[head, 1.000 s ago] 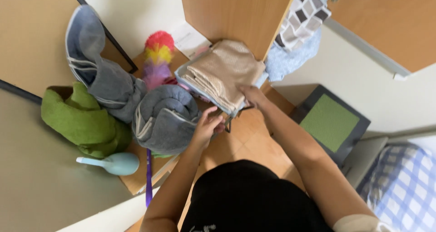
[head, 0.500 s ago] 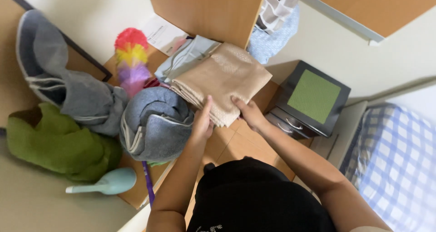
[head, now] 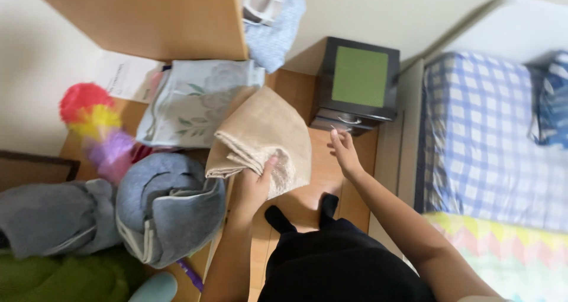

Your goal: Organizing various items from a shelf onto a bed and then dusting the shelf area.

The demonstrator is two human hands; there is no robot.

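beige folded cloth [head: 260, 139], thick and woven, hangs in the left hand [head: 255, 183], whose fingers are closed around its lower edge with the thumb pressed on top. right hand [head: 344, 151] is spread open and holds nothing, just to the right of the cloth and apart from it, above the wooden floor [head: 319, 183]. left of the left hand lies a rolled grey padded blanket [head: 168, 207], with a second grey bundle [head: 50, 216] and a green one [head: 65, 278] further left. beyond the left hand a pale flat package with a leaf print [head: 192, 101] rests by a rainbow-coloured fluffy duster [head: 97, 127]. beyond the right hand stands a dark bedside cabinet with a green top [head: 358, 83]; to its right, a bed with blue checked sheet [head: 485, 136].
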